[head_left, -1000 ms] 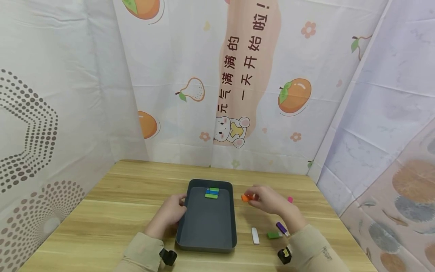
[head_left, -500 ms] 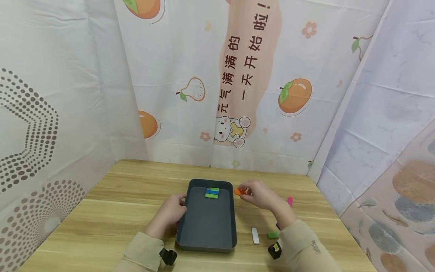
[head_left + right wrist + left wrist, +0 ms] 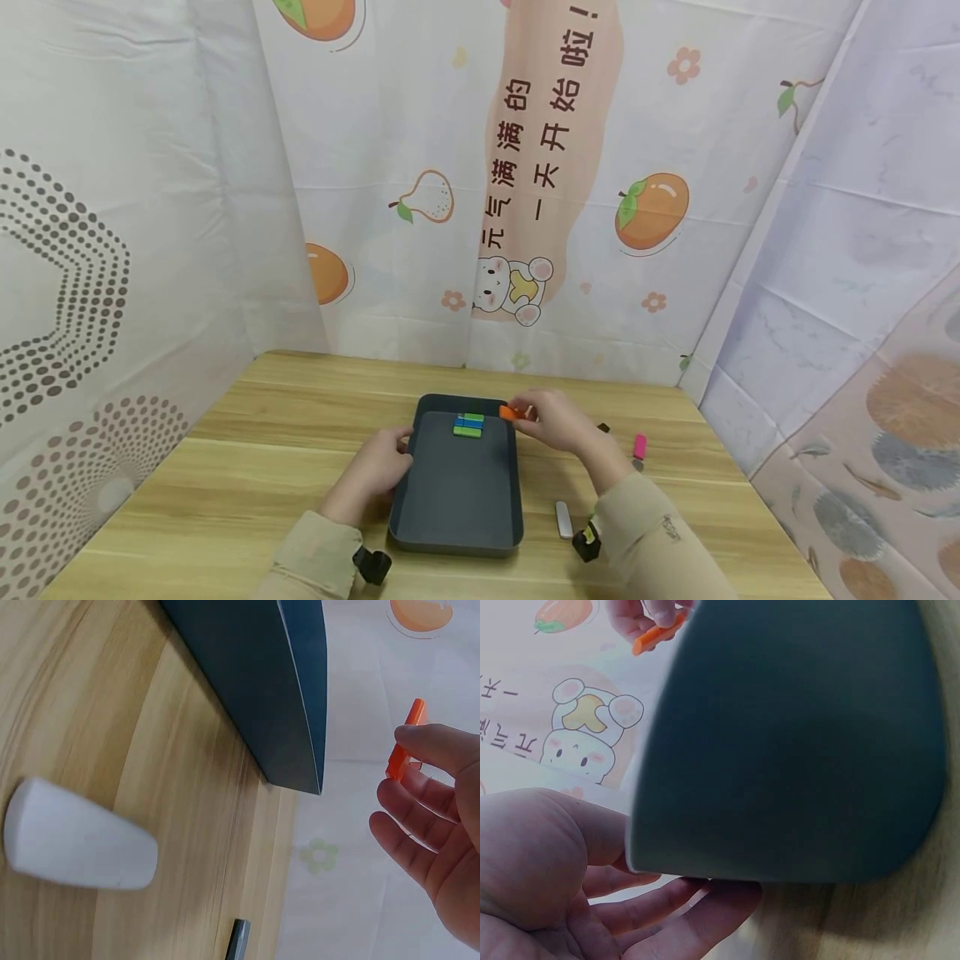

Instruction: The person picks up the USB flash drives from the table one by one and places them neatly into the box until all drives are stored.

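My left hand (image 3: 382, 460) holds the left wall of a dark grey tray (image 3: 457, 500); the left wrist view shows its thumb at the rim and its fingers along the wall's outer side. Between thumb and fingers, my right hand (image 3: 555, 421) pinches an orange USB flash drive (image 3: 512, 412). This drive is raised at the tray's far right rim, and it shows upright and slanted in the right wrist view (image 3: 405, 742). Inside the tray, near its far end, green (image 3: 467, 432) and blue (image 3: 469, 422) sticks lie side by side in a small row.
Right of the tray, a white stick (image 3: 563, 520) lies on the wooden table (image 3: 300, 417). Farther right is a pink stick (image 3: 640, 446) with a grey end. A small black piece (image 3: 603, 427) shows behind the right forearm. Printed curtains stand behind the table.
My right hand has moved left and away from me, bringing the orange USB flash drive from beside the tray to its far right rim. The left hand and tray have stayed put.
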Tool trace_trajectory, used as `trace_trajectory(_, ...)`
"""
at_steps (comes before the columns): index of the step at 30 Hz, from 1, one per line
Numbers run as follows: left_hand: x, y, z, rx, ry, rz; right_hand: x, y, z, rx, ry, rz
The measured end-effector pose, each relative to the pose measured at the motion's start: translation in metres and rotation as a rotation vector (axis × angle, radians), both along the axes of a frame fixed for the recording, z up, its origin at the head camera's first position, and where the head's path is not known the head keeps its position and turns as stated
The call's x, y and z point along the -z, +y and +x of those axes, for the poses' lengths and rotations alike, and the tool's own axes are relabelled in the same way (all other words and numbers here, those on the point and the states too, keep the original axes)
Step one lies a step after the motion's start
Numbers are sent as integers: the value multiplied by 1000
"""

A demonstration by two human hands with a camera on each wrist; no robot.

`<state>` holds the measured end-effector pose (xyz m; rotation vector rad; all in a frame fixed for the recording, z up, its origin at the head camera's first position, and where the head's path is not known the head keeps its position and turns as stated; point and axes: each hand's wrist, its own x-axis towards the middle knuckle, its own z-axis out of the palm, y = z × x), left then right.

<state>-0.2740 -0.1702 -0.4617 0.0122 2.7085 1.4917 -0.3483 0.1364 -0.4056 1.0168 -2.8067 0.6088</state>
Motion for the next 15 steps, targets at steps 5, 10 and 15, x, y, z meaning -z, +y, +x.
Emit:
trace_trajectory(5,0,-1,0,5,5,-9,-1,-9,-1,8,-24,-12)
trace_trajectory(10,1,-1,0,5,0,-8,1,-17,-5,-12,-15,-25)
trace_trajectory(15,0,-1,0,3,-8,2,6,-23,-11,-37,-3,-31)
